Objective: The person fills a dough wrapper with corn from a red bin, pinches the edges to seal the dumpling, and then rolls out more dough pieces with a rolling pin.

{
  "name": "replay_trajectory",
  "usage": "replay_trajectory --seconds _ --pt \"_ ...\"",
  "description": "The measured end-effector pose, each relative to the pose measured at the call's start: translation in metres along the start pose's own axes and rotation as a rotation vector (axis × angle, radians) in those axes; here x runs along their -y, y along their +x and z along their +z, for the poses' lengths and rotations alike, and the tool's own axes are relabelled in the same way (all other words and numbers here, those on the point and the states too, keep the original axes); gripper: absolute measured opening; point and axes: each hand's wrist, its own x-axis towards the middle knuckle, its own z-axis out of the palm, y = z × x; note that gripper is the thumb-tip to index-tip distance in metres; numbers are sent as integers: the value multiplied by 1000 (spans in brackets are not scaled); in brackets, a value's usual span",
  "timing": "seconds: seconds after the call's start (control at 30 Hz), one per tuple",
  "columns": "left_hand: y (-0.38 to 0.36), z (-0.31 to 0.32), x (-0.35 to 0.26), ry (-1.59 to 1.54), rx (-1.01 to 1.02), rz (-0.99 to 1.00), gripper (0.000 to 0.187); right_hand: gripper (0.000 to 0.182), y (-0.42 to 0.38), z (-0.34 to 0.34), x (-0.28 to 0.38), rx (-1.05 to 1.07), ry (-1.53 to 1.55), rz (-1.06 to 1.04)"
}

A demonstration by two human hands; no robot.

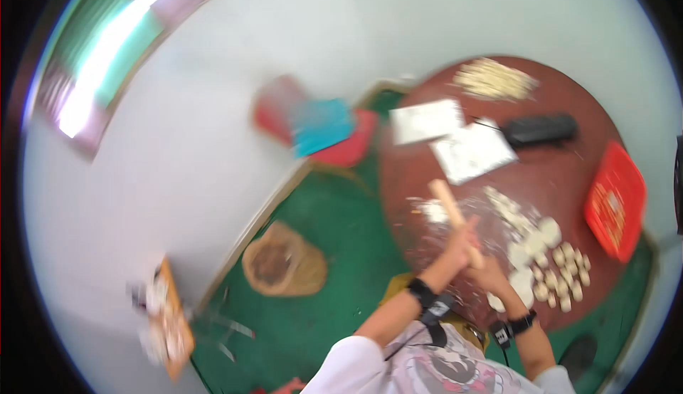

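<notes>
A pale wooden rolling pin (pixel 447 202) points away from me over the near left part of the round table (pixel 562 195). My left hand (pixel 461 243) is closed around its middle. At the pin's lower end is my right hand (pixel 487 273), also closed on it, though the fingers are blurred. Flat dough rounds (pixel 521 286) lie just right of my hands. Beyond them are several small dough pieces (pixel 563 274) and a strip of cut dough (pixel 506 205). A small heap of white flour (pixel 433 212) sits left of the pin.
Farther back are white sheets (pixel 473 152), a black pouch (pixel 541 130) and a pile of pale dough strips (pixel 494 79). A red basket (pixel 616 202) stands at the right edge. On the floor to the left are a sack (pixel 284 260) and a red chair (pixel 345 150) with a blue item.
</notes>
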Motion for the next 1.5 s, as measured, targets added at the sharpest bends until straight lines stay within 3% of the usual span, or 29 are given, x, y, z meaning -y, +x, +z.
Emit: replay_trajectory --seconds 0.07,0.1,0.17,0.2,0.27,0.3,0.33,0.37,0.4,0.43,0.47,0.5,0.53,0.57,0.67,0.73,0.8,0.83,0.87,0.93,0.97,1.0,1.07,1.1,1.17,1.2,1.27,1.5 --pt "-12 8 -10 13 239 -154 36 16 -14 -18 10 366 501 273" --pt "-15 14 -14 21 384 -233 38 16 -18 -19 1 279 556 312" --pt "-8 20 -12 -49 727 -379 40 12 -20 -16 -14 797 1398 267" --pt "-3 21 -9 -98 876 -460 40 12 -27 -15 -15 728 1439 247" --pt "4 26 0 -148 1003 -557 40 11 -32 -13 -17 820 1571 150" --pt "7 29 2 -135 1013 -603 40 11 -33 -13 -16 731 1520 164" --pt "10 32 4 19 861 -553 36 11 -35 -12 -13 690 1539 152" --pt "12 34 4 170 710 -495 33 12 -36 -12 -7 444 1314 230" --pt "13 36 5 174 718 -528 33 13 -35 -11 -2 211 1077 316" --pt "11 38 7 270 516 -379 28 14 -29 -10 -1 35 595 340" --pt "11 40 8 357 311 -221 25 14 -25 -2 1 25 590 359" --pt "15 37 8 346 309 -233 25 14 -21 10 5 -316 82 297" --pt "23 31 6 323 165 -207 22 15 -16 22 8 -626 -434 209" --pt "32 24 4 303 20 -177 21 17 -14 24 22 -555 -441 351" --pt "55 -1 -3 271 -46 -330 20 20 0 52 21 -639 -495 365" --pt "62 -20 -8 273 32 -425 18 22 10 67 22 -685 -460 393" --pt "54 -14 -24 407 480 -498 19 23 20 71 24 -767 -291 565" --pt "58 -17 -31 610 591 -469 30 24 22 72 26 -846 -199 570" --pt "71 -28 -34 605 594 -481 30 24 22 74 25 -847 -204 582" --pt "104 -61 -36 1400 810 580 45 25 16 78 21 -926 -119 572" --pt "112 -69 -59 1757 851 670 63 22 12 82 21 -930 -127 583" --pt "119 -82 -72 1751 859 662 63 22 9 86 20 -933 -132 593" --pt "135 -116 -87 2205 1002 979 72 21 4 96 18 -894 -194 635" --pt "143 -128 -95 2202 1006 979 72 21 3 100 18 -896 -196 638" --pt "155 -147 -106 2229 1311 973 79 22 2 107 24 -836 -216 652" --pt "157 -151 -108 2228 1320 979 79 22 4 108 28 -845 -214 654" --pt "161 -155 -110 2099 1016 969 76 22 7 111 38 -760 -215 667" --pt "161 -141 -116 2106 1040 980 66 23 25 121 33 -761 -288 573"
